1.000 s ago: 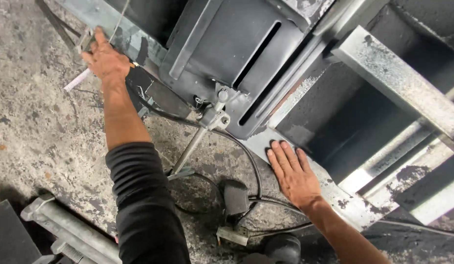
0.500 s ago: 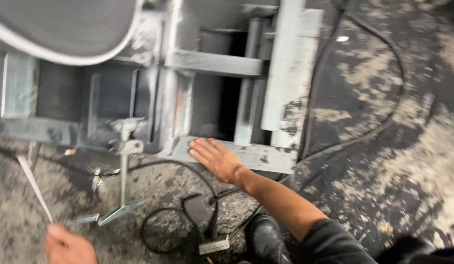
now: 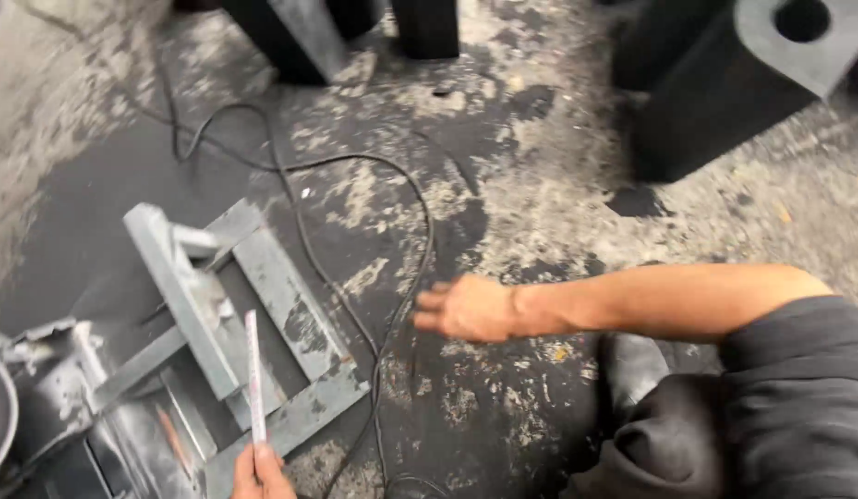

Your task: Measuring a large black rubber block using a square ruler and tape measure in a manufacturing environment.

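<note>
Head view: left hand (image 3: 260, 473) fingers grip thin white rod (image 3: 253, 374); right hand (image 3: 466, 308) loosely curled, empty, above cable (image 3: 420, 222).

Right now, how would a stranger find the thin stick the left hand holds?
Find the grey metal frame on the stained floor, lower left. Over its bars lies a thin pale stick, held from below in the left hand. Unlike the black cable beside it, it is straight.
</note>
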